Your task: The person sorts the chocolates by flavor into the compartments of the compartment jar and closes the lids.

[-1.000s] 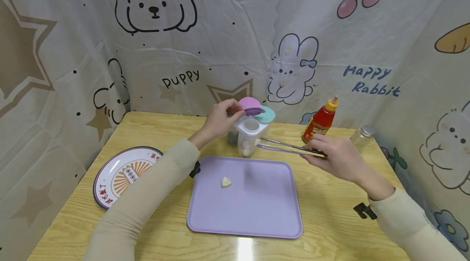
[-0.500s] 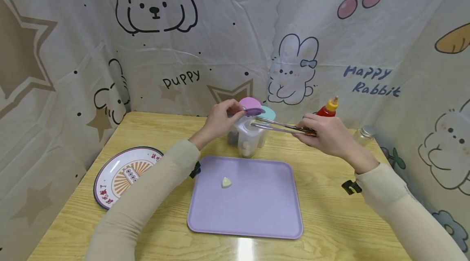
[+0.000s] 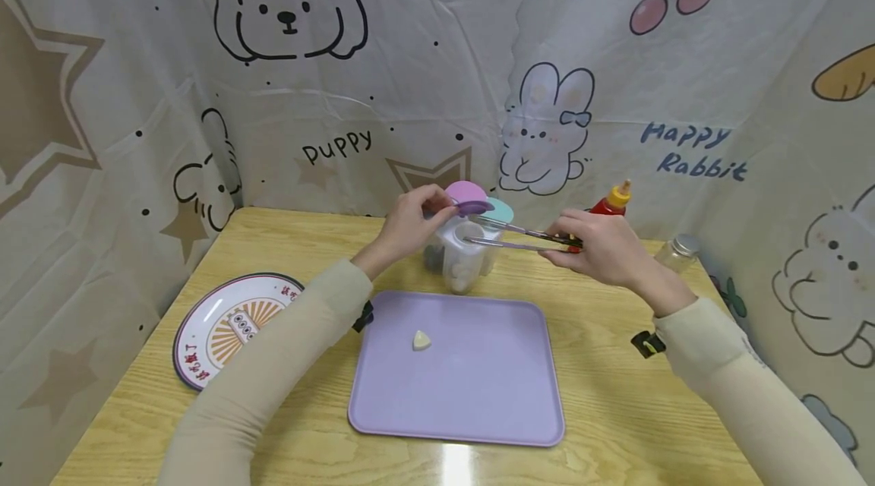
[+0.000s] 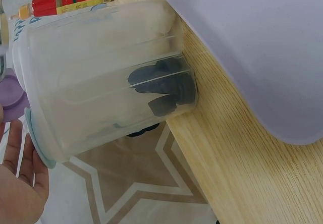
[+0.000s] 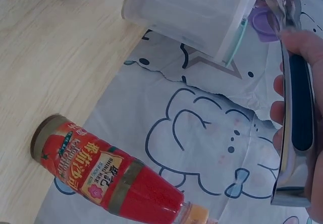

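Note:
My left hand (image 3: 409,220) pinches the raised purple lid (image 3: 475,207) of a clear plastic container (image 3: 461,267) with several compartments. Below that lid, one round opening is uncovered. My right hand (image 3: 601,244) grips metal tongs (image 3: 507,244) with dark handles, also large in the right wrist view. The tong tips stand apart, one over the opening and the other just below the purple lid. Pale pieces sit in the front compartment, and dark pieces (image 4: 166,82) show in another through the wall in the left wrist view. A small whitish wedge (image 3: 421,340) lies on the lilac tray (image 3: 472,402).
A pink lid (image 3: 463,190) and a teal lid (image 3: 501,211) are at the container's back. Behind my right hand stands a red sauce bottle (image 5: 106,168) with a yellow cap, and a glass jar (image 3: 677,254) is farther right. A patterned plate (image 3: 198,334) lies left, partly under my sleeve.
My right hand has moved left and up, carrying the tongs from beside the container to above its opening. The tong tips are spread slightly wider. My left hand and the purple lid have stayed put.

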Action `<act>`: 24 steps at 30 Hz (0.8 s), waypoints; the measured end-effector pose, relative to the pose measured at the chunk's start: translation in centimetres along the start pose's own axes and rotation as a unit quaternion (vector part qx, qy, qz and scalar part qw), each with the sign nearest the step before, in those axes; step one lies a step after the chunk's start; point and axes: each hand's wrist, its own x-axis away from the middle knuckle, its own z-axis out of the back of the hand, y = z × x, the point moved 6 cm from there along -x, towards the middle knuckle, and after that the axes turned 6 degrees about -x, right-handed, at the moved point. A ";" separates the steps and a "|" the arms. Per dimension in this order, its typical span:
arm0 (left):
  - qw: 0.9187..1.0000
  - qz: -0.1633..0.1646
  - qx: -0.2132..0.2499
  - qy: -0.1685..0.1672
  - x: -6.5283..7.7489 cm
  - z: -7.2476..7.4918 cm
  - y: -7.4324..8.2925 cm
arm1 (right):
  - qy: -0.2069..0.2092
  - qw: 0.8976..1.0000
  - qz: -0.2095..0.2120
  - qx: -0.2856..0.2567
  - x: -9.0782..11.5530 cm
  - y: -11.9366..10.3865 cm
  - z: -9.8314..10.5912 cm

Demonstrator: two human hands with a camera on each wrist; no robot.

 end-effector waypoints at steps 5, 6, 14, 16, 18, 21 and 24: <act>1.000 -0.003 0.001 0.007 -0.1 0.0 -0.1 | -0.013 1.000 -0.013 0.005 0.5 -0.2 0.4; 1.000 -0.004 0.001 0.007 -0.1 0.0 -0.1 | -0.014 1.000 -0.013 0.006 0.6 -0.3 0.5; 1.000 0.000 -0.003 0.004 -0.1 -0.1 -0.2 | -0.021 1.000 0.012 0.016 2.4 -1.4 0.6; 1.000 0.002 -0.002 0.004 -0.1 -0.1 -0.2 | -0.023 0.999 0.017 0.017 2.8 -1.7 0.4; 1.000 0.003 -0.002 0.004 0.0 -0.1 -0.2 | -0.026 0.999 0.019 0.017 3.1 -2.1 0.0; 1.000 0.002 -0.003 0.003 -0.1 -0.1 -0.1 | -0.036 0.999 0.020 0.024 3.6 -2.7 -1.0; 1.000 0.002 -0.002 0.003 -0.1 -0.1 -0.1 | -0.050 0.998 0.017 0.021 4.0 -3.1 -2.4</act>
